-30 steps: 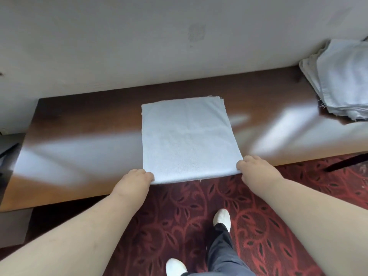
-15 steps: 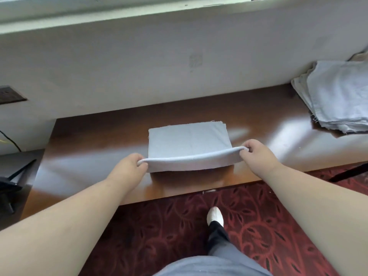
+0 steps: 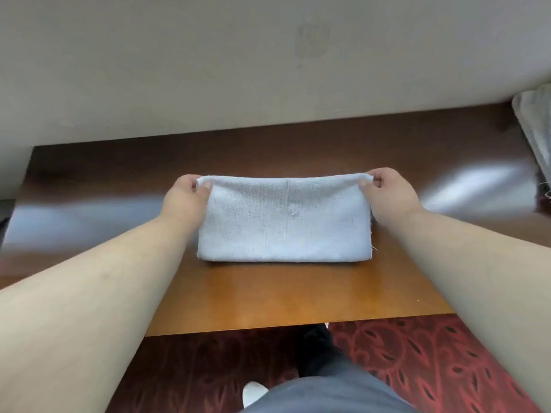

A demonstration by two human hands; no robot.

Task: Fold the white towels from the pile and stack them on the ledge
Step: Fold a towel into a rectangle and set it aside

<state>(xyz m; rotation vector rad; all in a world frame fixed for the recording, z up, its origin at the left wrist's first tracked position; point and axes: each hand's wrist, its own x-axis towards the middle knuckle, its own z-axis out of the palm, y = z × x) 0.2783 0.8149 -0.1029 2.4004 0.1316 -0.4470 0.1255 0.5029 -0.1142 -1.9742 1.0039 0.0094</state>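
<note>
Folded white terry towel [image 3: 283, 222] on glossy brown wooden surface [image 3: 268, 296]; left hand [image 3: 186, 198] and right hand [image 3: 387, 195] each pinched on far corner.

Carpeted room, likely hotel or home, polished wooden ledge [image 3: 268, 299] along plain beige wall [image 3: 208, 70], dark red leaf-patterned carpet [image 3: 417, 362], towel pile [image 3: 536, 129] at right edge
</note>
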